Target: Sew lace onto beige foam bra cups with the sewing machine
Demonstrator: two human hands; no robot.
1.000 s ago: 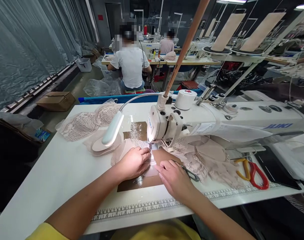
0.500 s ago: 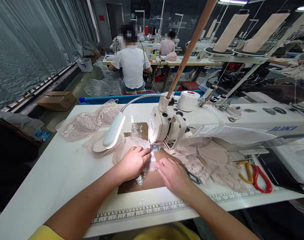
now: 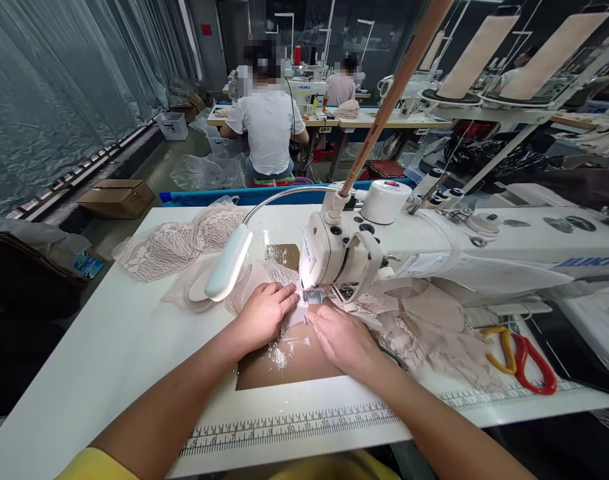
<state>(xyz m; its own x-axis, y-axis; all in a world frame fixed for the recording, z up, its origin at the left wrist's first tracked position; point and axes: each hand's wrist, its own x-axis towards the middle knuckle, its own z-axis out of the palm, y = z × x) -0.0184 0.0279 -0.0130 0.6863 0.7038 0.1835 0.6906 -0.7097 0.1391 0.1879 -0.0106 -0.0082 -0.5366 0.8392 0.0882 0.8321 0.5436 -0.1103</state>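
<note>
A beige lace bra piece (image 3: 280, 272) lies under the needle end of the white sewing machine (image 3: 318, 257). On its left side rests my left hand (image 3: 267, 315), its fingers close together and bent over the fabric just short of the presser foot. My right hand (image 3: 343, 335) is to the right of the needle, thumb and fingers closed on the fabric's near edge. Both palms hide part of the material. Beneath lies a shiny brown sheet (image 3: 289, 365) on the table. A lamp head (image 3: 229, 263) on a bent metal neck hangs left of the machine.
More lace bra cups (image 3: 171, 240) lie at the back left, and crumpled beige lace pieces (image 3: 429, 320) at the right. Red-handled scissors (image 3: 534, 365) are near a printed ruler strip (image 3: 284, 427) along the front edge. Ahead, a person in a white shirt (image 3: 267, 130) sits at another machine.
The fabric has moved forward under the needle, so less pale material shows between my hands. My right hand's fingers have drawn in closer to the needle. The view has shifted slightly left.
</note>
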